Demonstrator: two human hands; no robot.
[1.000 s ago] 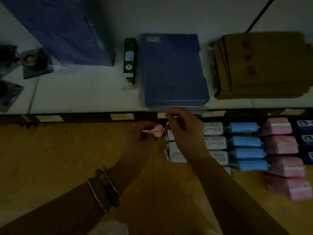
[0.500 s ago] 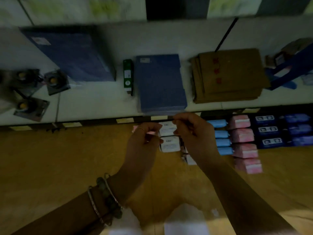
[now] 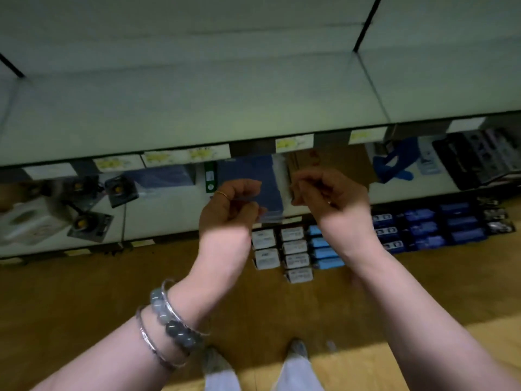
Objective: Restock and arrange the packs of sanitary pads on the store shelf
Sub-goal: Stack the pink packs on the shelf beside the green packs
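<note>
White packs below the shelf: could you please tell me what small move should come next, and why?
Probably lower the right hand to the nearest white rectangular pack and grip it. Both hands hang raised, holding no pack; the left hand seems to pinch only a thin clear scrap.

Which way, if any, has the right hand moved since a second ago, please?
Yes: the right hand rose from over the white packs to beside the blue folder, above them.
</note>
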